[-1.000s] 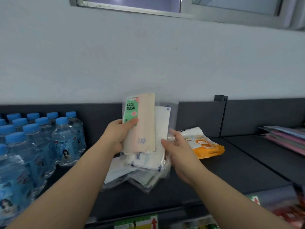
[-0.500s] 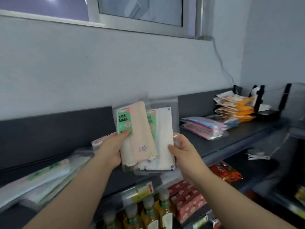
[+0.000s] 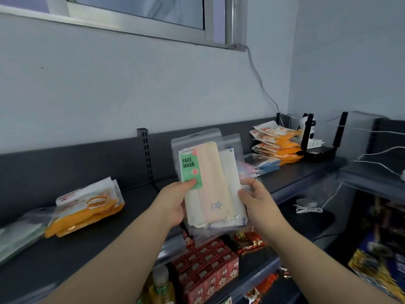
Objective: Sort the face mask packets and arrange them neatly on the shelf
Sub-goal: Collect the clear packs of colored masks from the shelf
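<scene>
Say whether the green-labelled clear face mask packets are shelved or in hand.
In hand: the clear face mask packets are held upright by the left hand and right hand.

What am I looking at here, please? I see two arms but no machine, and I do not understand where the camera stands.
There is no machine: a person works with bare hands. The camera is worn on the person's head and looks forward and down, so both arms enter from the bottom edge. The left hand and the right hand together hold a bundle of clear face mask packets upright above a dark shelf; the front packet has a green label reading FACE MASK. On the shelf lie orange packets at the left, and farther right pink and blue packets beside a stack of orange packets. Underneath stand red boxes.
</scene>
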